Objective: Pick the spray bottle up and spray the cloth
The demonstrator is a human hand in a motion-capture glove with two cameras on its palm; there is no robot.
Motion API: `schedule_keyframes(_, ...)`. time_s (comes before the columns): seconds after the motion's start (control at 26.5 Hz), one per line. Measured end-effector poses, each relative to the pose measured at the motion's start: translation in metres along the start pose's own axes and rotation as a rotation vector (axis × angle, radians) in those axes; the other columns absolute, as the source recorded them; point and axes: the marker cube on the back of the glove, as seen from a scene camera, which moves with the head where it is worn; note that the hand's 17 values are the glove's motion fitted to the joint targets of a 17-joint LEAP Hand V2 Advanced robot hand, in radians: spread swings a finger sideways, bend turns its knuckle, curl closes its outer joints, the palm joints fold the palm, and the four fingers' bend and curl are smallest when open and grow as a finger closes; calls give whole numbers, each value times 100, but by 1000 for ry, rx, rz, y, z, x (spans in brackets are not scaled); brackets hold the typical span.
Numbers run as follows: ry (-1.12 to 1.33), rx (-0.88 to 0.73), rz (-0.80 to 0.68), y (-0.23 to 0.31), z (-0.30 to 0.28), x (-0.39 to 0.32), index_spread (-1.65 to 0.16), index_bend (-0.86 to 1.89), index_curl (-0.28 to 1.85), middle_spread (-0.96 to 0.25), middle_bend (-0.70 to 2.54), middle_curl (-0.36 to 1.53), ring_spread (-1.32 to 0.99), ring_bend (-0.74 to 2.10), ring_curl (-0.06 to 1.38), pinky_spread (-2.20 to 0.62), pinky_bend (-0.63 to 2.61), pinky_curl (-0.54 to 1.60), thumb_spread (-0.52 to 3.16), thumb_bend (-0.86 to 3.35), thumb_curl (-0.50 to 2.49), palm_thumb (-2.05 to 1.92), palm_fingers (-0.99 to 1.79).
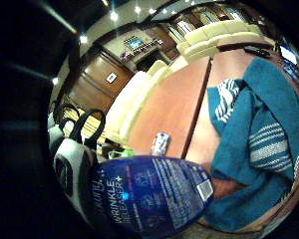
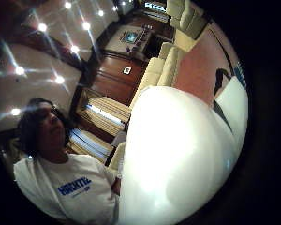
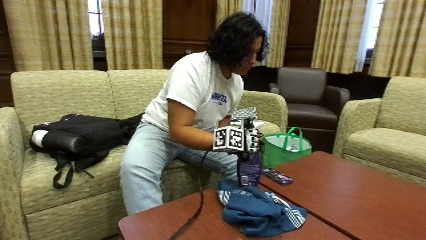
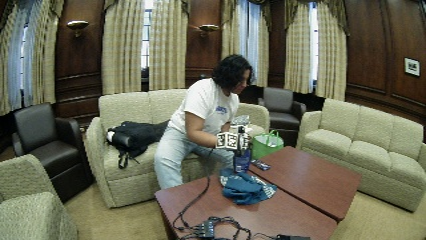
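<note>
A person is sitting on a beige sofa (image 3: 60, 95) and leaning over a reddish wooden table (image 3: 346, 190), where a crumpled blue cloth (image 3: 259, 210) with white stripes is lying near the edge. The gloved right hand (image 3: 243, 137) is gripping a dark blue spray bottle (image 3: 249, 167) by its upper part, fingers curled round it, holding it upright just above the cloth. A green bag (image 3: 286, 147) is sitting behind the table

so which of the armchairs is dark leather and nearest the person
The dark brown leather armchair just behind the person, beside the sofa arm and the green bag. The other dark one stands at the sofa's far end; the rest are beige fabric.
</note>
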Motion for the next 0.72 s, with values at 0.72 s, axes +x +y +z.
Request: schedule_keyframes(0.72, -7, -203, 52, 15, -12, 11, -30, 16, 53, -19, 61, 51, -19, 61, 44, -15, 33, 37, 64, -10, 76, 68, 109)
